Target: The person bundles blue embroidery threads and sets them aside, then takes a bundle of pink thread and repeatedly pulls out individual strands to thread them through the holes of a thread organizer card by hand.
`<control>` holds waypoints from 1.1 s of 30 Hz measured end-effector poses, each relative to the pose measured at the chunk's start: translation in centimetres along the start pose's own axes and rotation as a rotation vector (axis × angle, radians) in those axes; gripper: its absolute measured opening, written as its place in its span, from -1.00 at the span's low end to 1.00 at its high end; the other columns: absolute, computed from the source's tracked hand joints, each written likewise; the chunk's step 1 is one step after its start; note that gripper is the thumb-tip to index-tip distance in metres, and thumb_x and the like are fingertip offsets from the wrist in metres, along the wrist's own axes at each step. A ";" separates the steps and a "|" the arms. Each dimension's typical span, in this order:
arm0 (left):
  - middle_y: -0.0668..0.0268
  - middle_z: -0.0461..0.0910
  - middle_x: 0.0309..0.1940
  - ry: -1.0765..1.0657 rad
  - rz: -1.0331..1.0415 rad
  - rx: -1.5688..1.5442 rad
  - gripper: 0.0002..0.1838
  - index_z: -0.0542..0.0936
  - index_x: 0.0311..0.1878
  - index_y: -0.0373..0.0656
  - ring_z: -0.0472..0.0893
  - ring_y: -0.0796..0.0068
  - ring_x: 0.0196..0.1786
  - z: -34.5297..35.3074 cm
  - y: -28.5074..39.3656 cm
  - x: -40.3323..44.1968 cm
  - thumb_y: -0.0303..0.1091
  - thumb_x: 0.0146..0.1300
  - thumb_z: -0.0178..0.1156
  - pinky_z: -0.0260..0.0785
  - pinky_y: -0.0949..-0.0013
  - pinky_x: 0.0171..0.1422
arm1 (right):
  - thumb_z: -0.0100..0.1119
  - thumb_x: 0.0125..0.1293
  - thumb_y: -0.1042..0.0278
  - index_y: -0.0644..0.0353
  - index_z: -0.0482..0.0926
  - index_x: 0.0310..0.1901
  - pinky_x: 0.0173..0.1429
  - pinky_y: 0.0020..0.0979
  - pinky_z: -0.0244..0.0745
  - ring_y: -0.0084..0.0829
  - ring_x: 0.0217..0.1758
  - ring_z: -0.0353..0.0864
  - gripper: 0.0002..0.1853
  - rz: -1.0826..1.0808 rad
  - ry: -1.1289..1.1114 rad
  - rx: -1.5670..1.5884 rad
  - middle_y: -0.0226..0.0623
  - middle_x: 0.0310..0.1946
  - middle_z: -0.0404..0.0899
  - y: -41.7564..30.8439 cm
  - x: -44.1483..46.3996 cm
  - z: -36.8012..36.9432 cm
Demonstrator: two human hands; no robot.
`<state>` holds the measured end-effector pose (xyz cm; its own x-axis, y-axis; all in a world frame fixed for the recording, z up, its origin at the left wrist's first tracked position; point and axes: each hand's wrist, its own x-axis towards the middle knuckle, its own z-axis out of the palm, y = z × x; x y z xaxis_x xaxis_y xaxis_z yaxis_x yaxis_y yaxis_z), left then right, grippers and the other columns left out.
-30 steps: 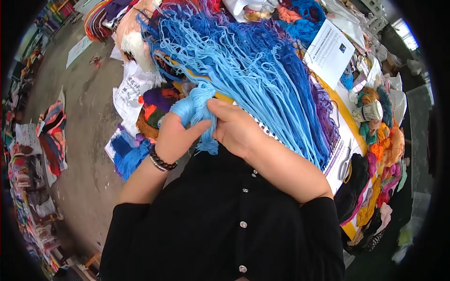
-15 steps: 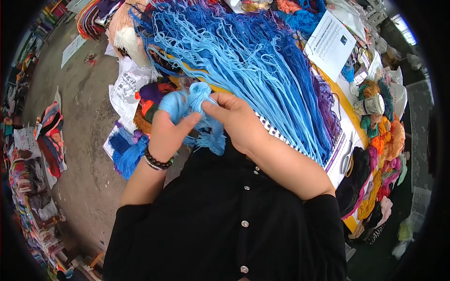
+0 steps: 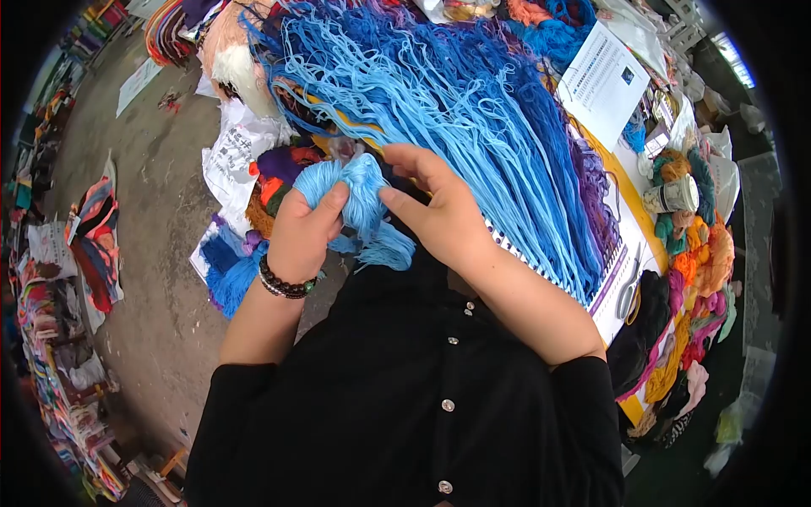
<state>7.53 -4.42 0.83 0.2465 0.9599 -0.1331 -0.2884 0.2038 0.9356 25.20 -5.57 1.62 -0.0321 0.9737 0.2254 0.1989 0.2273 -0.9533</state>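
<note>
A light blue hank of yarn [image 3: 363, 203] is gripped in my left hand [image 3: 302, 232], its thumb pressed over the front. Loose ends of the hank hang down toward my black shirt. My right hand [image 3: 443, 211] is just to the right of the hank with fingers and thumb apart. Its thumb tip is close to the yarn's edge; whether it touches I cannot tell. Behind my hands, long blue yarn strands [image 3: 456, 144] spread over the table, shading from light to dark blue and purple.
Scissors [image 3: 628, 296] lie at the table's right side, near a printed sheet [image 3: 604, 80] and a patterned cup [image 3: 672, 196]. Colourful yarn bundles [image 3: 705, 253] crowd the right edge. A white plastic bag [image 3: 236, 156] and blue yarn [image 3: 236, 279] are on the left, beside the concrete floor [image 3: 160, 253].
My right hand has let go of the hank and its fingers have spread, moving slightly right. My left hand still holds the hank, now steadier and less blurred.
</note>
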 end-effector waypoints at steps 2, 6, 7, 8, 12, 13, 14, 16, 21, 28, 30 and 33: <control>0.60 0.38 -0.57 -0.037 -0.016 0.054 -0.82 0.55 -0.19 -0.15 0.20 0.81 -0.59 -0.3 -0.4 -0.1 -0.23 0.35 0.12 0.01 0.62 -0.53 | 0.23 0.21 0.53 0.24 0.49 0.07 0.08 -0.49 0.39 -0.52 -0.05 0.48 -0.63 0.010 -0.079 0.057 -0.32 -0.05 0.53 -0.7 -0.2 -0.1; 0.57 0.38 -0.59 -0.096 -0.013 0.119 -0.81 0.53 -0.15 -0.14 0.22 0.78 -0.60 -0.6 -1.1 -0.3 -0.22 0.36 0.10 0.00 0.62 -0.52 | 0.16 0.27 0.51 0.23 0.50 0.06 0.01 -0.48 0.44 -0.56 -0.09 0.52 -0.69 0.035 -0.263 -0.111 -0.32 -0.11 0.58 -2.7 0.2 -1.2; 0.57 0.38 -0.59 -0.097 -0.013 0.119 -0.81 0.53 -0.15 -0.14 0.22 0.78 -0.60 -1.0 -1.2 -0.2 -0.22 0.36 0.10 0.00 0.62 -0.52 | 0.13 0.30 0.48 0.24 0.52 0.03 -0.05 -0.50 0.46 -0.61 -0.14 0.53 -0.74 0.153 -0.335 -0.183 -0.32 -0.16 0.60 -3.0 0.2 -1.4; 0.54 0.39 -0.58 -0.059 -0.042 0.024 -0.81 0.53 -0.16 -0.13 0.24 0.77 -0.59 -1.5 -1.2 0.0 -0.22 0.37 0.09 0.01 0.62 -0.51 | 0.13 0.30 0.48 0.24 0.52 0.03 -0.05 -0.50 0.46 -0.61 -0.14 0.53 -0.74 0.152 -0.336 -0.184 -0.32 -0.16 0.60 -2.9 0.2 -1.2; 0.50 0.49 -0.45 -0.013 0.043 -0.046 -0.79 0.50 -0.20 -0.12 0.45 0.72 -0.41 -0.7 -1.8 2.3 -0.17 0.34 0.07 0.31 0.56 -0.34 | 0.01 0.44 0.18 0.24 0.56 -0.09 -0.25 -0.63 0.40 -0.71 -0.38 0.49 -0.72 0.380 -0.512 0.331 -0.48 -0.37 0.56 -5.9 0.2 -0.6; 0.43 0.53 -0.44 -0.266 -0.053 -0.280 -0.78 0.50 -0.22 -0.17 0.48 0.69 -0.41 -0.9 -2.7 1.8 -0.20 0.28 0.12 0.34 0.55 -0.34 | 0.02 0.43 0.18 0.24 0.56 -0.08 -0.26 -0.63 0.39 -0.72 -0.38 0.49 -0.71 0.362 -0.534 0.392 -0.48 -0.36 0.57 -7.0 0.2 0.0; 0.36 0.57 -0.43 -0.521 -0.150 -0.514 -0.77 0.51 -0.24 -0.23 0.52 0.66 -0.41 -1.1 -3.3 1.4 -0.23 0.22 0.18 0.38 0.54 -0.34 | 0.02 0.43 0.18 0.23 0.56 -0.06 -0.28 -0.63 0.39 -0.74 -0.38 0.48 -0.71 0.340 -0.555 0.449 -0.47 -0.36 0.57 -8.0 0.4 0.6; 0.29 0.56 -0.54 -0.212 0.725 0.336 -0.74 0.53 -0.21 -0.24 0.36 0.74 -0.60 2.3 -2.2 1.4 -0.21 0.25 0.18 0.16 0.69 -0.51 | 0.05 0.41 0.16 0.24 0.57 -0.08 -0.21 -0.54 0.45 -0.63 -0.34 0.50 -0.70 0.142 -0.396 0.232 -0.42 -0.35 0.56 -7.9 1.5 0.8; 0.20 0.59 -0.55 -0.631 -0.531 0.001 -0.76 0.55 -0.16 -0.23 0.21 0.78 -0.67 1.1 -1.3 0.0 -0.24 0.35 0.07 0.01 0.68 -0.59 | -0.24 0.43 -0.23 0.37 0.54 -0.03 0.07 -0.48 0.38 -0.49 -0.11 0.51 -0.32 0.320 -0.564 0.387 -0.23 -0.15 0.58 0.5 3.6 -1.3; 0.03 0.64 -0.30 -0.489 -0.585 -0.286 -0.38 0.51 -0.02 -0.39 0.23 0.78 -0.71 -1.5 0.7 0.3 0.07 0.45 -0.26 -0.04 0.75 -0.66 | -0.48 0.33 -0.48 0.31 0.52 -0.02 -0.14 -0.43 0.37 -0.55 -0.33 0.47 -0.11 0.632 -0.643 0.589 -0.38 -0.40 0.52 3.2 1.1 -1.1; 0.04 0.64 -0.31 -0.483 -0.575 -0.315 -0.37 0.51 -0.01 -0.39 0.23 0.78 -0.71 -1.5 1.2 0.2 0.08 0.45 -0.27 -0.03 0.76 -0.66 | -0.44 0.34 -0.45 0.32 0.51 0.02 -0.26 -0.50 0.36 -0.58 -0.37 0.47 -0.14 0.621 -0.678 0.571 -0.38 -0.39 0.54 3.3 1.7 -1.9; 0.07 0.63 -0.31 -0.504 -0.587 -0.372 -0.41 0.51 0.00 -0.40 0.23 0.78 -0.71 -1.8 1.6 0.3 0.02 0.44 -0.24 0.00 0.76 -0.65 | -0.36 0.38 -0.37 0.32 0.52 0.00 -0.50 -0.59 0.28 -0.62 -0.58 0.40 -0.21 0.635 -0.722 0.549 -0.42 -0.54 0.49 2.7 2.1 -2.2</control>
<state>5.49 -3.50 1.66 0.8070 0.4973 -0.3186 -0.2486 0.7754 0.5805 27.86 -2.96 -0.04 -0.6773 0.6542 -0.3365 -0.0737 -0.5154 -0.8538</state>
